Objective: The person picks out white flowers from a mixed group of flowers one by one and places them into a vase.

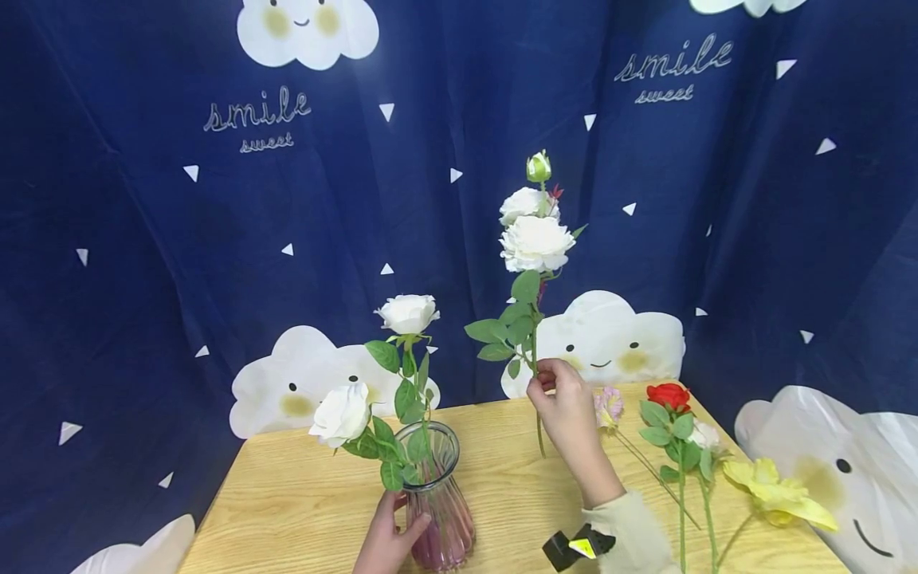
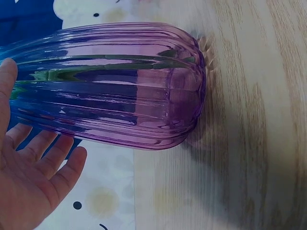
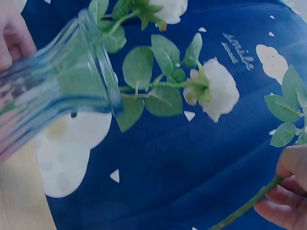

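Note:
A ribbed glass vase, bluish at the rim and pink-purple below, stands on the wooden table. My left hand holds its left side, thumb on the near face and fingers around the side; the left wrist view shows this hand at the vase's upper part. Two white roses with green leaves lean in the vase, one higher than the other. Right of the vase, my right hand pinches the green stem of a white flower spray with a bud on top. This stem is raised upright, apart from the vase.
On the table's right side lie a red rose, a pale flower, a yellow flower and a small pink-purple flower. Behind the wooden table hangs a dark blue curtain with clouds and white triangles.

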Tool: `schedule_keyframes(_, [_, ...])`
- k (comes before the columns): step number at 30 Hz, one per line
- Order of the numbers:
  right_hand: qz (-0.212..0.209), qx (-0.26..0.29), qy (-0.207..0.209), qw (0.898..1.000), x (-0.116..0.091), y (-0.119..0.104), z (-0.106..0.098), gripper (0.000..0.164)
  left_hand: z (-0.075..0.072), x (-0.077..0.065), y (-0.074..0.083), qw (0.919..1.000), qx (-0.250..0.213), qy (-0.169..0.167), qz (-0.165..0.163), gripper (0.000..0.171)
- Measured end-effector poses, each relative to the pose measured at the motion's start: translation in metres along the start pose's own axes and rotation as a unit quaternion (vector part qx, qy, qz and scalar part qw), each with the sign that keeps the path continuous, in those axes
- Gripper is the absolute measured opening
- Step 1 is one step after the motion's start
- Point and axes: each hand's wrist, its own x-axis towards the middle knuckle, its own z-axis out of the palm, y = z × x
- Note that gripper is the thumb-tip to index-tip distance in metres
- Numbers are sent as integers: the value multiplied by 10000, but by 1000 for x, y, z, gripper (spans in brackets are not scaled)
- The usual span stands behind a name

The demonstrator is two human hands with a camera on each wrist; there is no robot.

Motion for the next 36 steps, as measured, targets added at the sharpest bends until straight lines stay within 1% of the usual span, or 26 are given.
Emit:
schedule_keyframes(5, [-166, 224, -79, 9996, -2, -12, 10, 13, 0, 1, -1, 9999, -66, -71, -85, 71])
schedule_keyframes(11, [-628, 300, -64, 9976, -7, -28, 24, 13, 0, -1, -2, 9997, -184, -58, -154, 72])
schedule_keyframes(14, [-869, 357, -131, 9955, -9, -36, 31, 12, 0, -3, -1, 9996, -239, -3, -133, 72])
schedule_keyframes(17, [-1062, 443, -223, 9931, -11, -45, 36, 11, 0, -4, 1, 9994, -270, -8, -195, 73])
schedule_keyframes(21, [-1172, 579, -263, 9911, -14, -55, 42, 12, 0, -6, 4, 9988, -341, -73, -340, 74])
schedule_keyframes(23, [-1215, 671, -266, 9900, -16, -60, 44, 13, 0, -6, 6, 9986, -379, -77, -364, 74])
schedule_keyframes(27, [-1370, 832, -297, 9866, -19, -70, 49, 12, 0, -7, 7, 9986, -401, -47, -339, 73])
schedule_keyframes(30, [-1584, 853, -299, 9832, -21, -77, 52, 13, 0, -7, 7, 9987, -380, -49, -350, 72])
schedule_keyframes(36, [-2030, 811, -290, 9754, -22, -88, 55, 16, 0, -6, 7, 9978, -439, -109, -495, 75])
